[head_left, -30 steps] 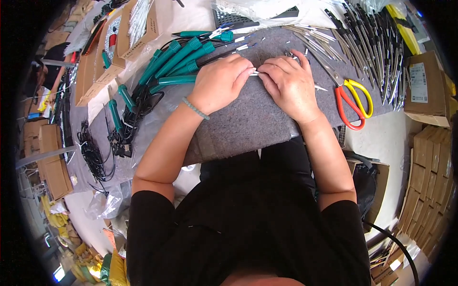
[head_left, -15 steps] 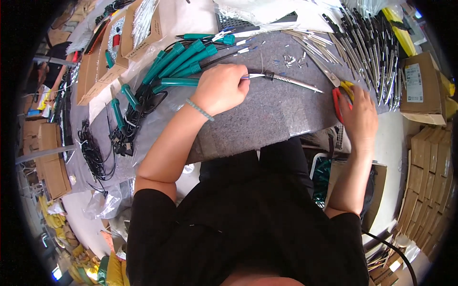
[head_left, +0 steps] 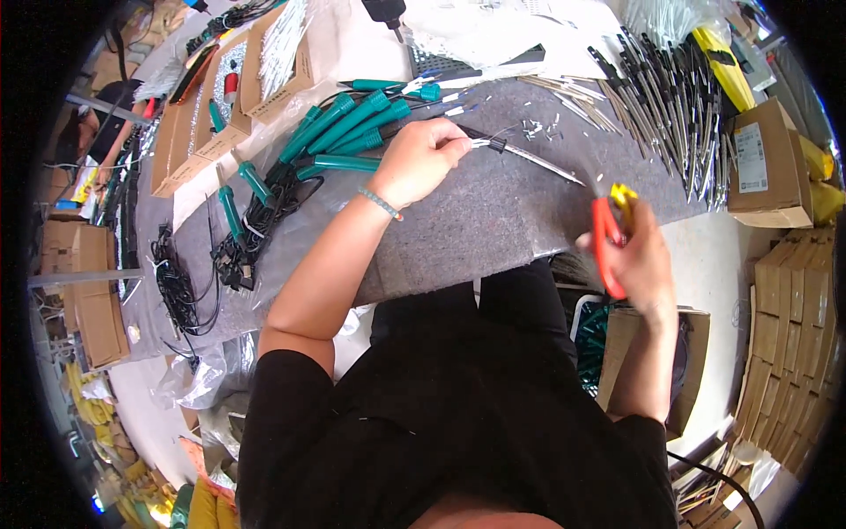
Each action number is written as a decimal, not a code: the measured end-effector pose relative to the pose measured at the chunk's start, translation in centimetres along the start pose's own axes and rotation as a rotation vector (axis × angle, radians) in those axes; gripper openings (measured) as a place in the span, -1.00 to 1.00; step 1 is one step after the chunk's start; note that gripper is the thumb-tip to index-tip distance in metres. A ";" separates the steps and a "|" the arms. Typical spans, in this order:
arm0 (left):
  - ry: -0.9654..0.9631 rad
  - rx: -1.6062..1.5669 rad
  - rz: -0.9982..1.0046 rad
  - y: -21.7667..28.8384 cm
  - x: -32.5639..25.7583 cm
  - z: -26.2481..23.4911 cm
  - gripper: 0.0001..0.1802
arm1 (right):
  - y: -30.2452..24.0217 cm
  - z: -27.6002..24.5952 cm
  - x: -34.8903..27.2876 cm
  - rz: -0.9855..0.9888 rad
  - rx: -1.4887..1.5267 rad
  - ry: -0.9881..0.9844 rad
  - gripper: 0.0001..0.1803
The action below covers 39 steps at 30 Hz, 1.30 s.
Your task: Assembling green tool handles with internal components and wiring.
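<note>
Both hands are held well apart: wires (head_left: 479, 142) are pinched between the thumb and fingers of the left hand (head_left: 421, 160), while scissors (head_left: 605, 247) with red and yellow handles are gripped in the right hand (head_left: 641, 264), their blades blurred near the tip of a metal rod (head_left: 545, 166). The rod is laid slantwise on the desk (head_left: 458, 234), its black-banded end nearest the left hand. The desk is covered in grey, felt-like cloth, on which green handles (head_left: 352, 123) are heaped to the left, dark cables (head_left: 176, 282) bunched farther left, small white pieces (head_left: 539, 128) scattered beyond the rod, and dark-banded metal rods (head_left: 674, 115) piled at the far right. White sticks are held in an open carton (head_left: 300, 66) at the far left. Beside the desk's right end a labelled cardboard box (head_left: 771, 167) is seen, with flat brown cartons (head_left: 775, 326) stacked below it. Half a second earlier, the scissors were lying on the desk under the right hand; now they have been lifted and brought nearer the body, while the left hand's pinch has been kept.
</note>
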<state>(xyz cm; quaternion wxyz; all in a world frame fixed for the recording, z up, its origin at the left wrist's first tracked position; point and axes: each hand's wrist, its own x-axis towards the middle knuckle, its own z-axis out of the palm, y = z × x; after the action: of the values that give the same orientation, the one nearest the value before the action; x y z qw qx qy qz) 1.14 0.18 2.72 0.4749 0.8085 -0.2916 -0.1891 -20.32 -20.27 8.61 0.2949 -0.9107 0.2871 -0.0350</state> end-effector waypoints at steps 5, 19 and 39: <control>0.019 -0.258 0.009 -0.1 0.2 -0.1 -0.83 | -0.4 3.2 -1.5 -0.228 -0.259 0.045 -0.09; -0.089 -0.615 -0.041 0.6 -0.3 -1.6 -0.85 | -4.6 5.6 0.1 -0.325 -0.222 0.066 -0.14; -0.021 -0.486 -0.064 0.7 -0.4 -0.8 -0.87 | -4.8 5.7 -0.1 -0.196 -0.179 -0.137 -0.31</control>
<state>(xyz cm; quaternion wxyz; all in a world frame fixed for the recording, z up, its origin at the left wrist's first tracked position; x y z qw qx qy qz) 1.14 0.68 3.76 0.6461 0.6775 -0.2165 -0.2769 -16.67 -14.07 6.65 0.2266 -0.9573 0.1780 0.0242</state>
